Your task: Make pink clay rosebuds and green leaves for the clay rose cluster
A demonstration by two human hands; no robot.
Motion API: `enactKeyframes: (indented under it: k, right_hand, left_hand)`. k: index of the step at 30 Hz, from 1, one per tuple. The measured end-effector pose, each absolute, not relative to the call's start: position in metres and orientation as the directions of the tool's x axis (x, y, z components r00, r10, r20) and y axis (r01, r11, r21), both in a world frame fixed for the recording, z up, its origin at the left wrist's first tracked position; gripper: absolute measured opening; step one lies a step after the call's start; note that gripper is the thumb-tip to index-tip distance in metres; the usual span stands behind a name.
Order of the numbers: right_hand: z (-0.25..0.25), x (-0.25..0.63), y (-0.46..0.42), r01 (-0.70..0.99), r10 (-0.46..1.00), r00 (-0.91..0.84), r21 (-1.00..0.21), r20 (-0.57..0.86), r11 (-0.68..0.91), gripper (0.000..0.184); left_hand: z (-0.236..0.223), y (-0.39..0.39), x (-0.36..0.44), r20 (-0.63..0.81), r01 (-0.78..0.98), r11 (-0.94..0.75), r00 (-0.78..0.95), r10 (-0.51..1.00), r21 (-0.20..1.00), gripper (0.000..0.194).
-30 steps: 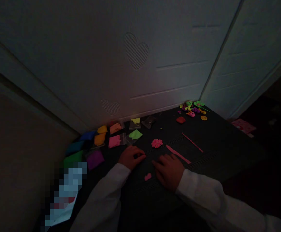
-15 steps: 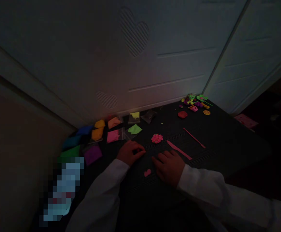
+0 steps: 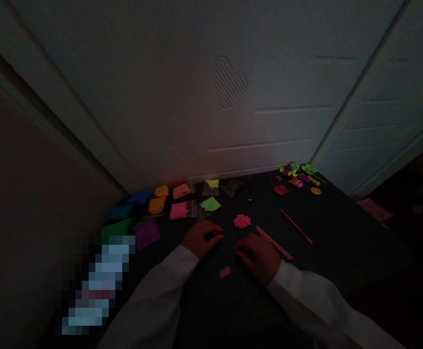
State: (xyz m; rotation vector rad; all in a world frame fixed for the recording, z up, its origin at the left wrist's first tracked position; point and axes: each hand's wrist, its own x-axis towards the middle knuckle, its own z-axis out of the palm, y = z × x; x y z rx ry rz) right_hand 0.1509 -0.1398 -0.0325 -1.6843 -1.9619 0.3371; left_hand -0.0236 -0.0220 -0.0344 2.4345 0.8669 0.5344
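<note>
My left hand [image 3: 203, 238] rests over the dark table, thumb and forefinger pinched together. Anything between those fingertips is too small and dim to name. Facing it, my right hand [image 3: 257, 257] has its thumb and forefinger brought together too, with a reddish speck at the tips that I cannot make out. Just beyond both hands lies a pink clay flower [image 3: 242, 221] with many small petals. Nearer to me is a small flat pink clay piece [image 3: 225, 272], apart from the hands. A pink plastic clay knife [image 3: 274, 242] lies beside my right hand, and a thin pink modelling stick [image 3: 297, 227] farther right.
Bags of coloured clay, among them purple [image 3: 148, 236], pink [image 3: 179, 210] and light green [image 3: 210, 204], line the back left. A red clay lump [image 3: 280, 190] and a cluster of small clay figures [image 3: 298, 174] sit back right. A blurred bright panel [image 3: 102, 286] is at left.
The fingers of my right hand have drawn from a flatter spread into a pinch. My left hand keeps its pinch. The whole view has shifted slightly; the things on the table stay put.
</note>
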Motion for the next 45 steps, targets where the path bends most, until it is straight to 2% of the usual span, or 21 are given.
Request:
enactKeyframes:
  k: [9,14,19,24,28,34,39,45]
  right_hand:
    - [-0.03,0.141,-0.126,0.808,0.952,-0.069,-0.543,0.298,0.228,0.012]
    - [-0.024,0.134,-0.116,0.832,0.926,-0.064,-0.492,0.373,0.256,0.01]
    - [-0.016,0.127,-0.098,0.843,0.883,-0.085,-0.439,0.461,0.31,0.016]
    - [-0.014,0.129,-0.091,0.829,0.868,-0.042,-0.468,0.495,0.306,0.016]
    - [-0.011,0.136,-0.091,0.816,0.875,0.001,-0.506,0.484,0.279,0.014]
    - [-0.006,0.14,-0.095,0.801,0.897,-0.027,-0.528,0.441,0.283,0.017]
    - [-0.004,0.14,-0.097,0.82,0.893,-0.082,-0.479,0.442,0.312,0.018]
    - [-0.004,0.141,-0.096,0.83,0.874,-0.09,-0.449,0.478,0.331,0.015]
  left_hand:
    - [-0.036,-0.026,-0.024,0.221,0.464,-0.595,0.636,0.739,0.656,0.023]
    - [-0.034,-0.027,-0.025,0.237,0.461,-0.533,0.556,0.796,0.709,0.021]
    - [-0.031,-0.025,-0.03,0.198,0.45,-0.398,0.427,0.882,0.8,0.025]
    - [-0.027,-0.028,-0.026,0.106,0.305,-0.242,0.399,0.911,0.921,0.027]
    - [-0.024,-0.033,-0.015,0.063,0.184,-0.141,0.374,0.925,0.973,0.024]
    - [-0.023,-0.038,-0.015,0.023,0.042,-0.039,0.332,0.943,0.998,0.023]
    - [-0.022,-0.043,-0.018,0.018,-0.074,0.013,0.403,0.915,0.997,0.022]
    - [-0.022,-0.043,-0.018,-0.017,-0.094,0.064,0.432,0.902,0.993,0.02]
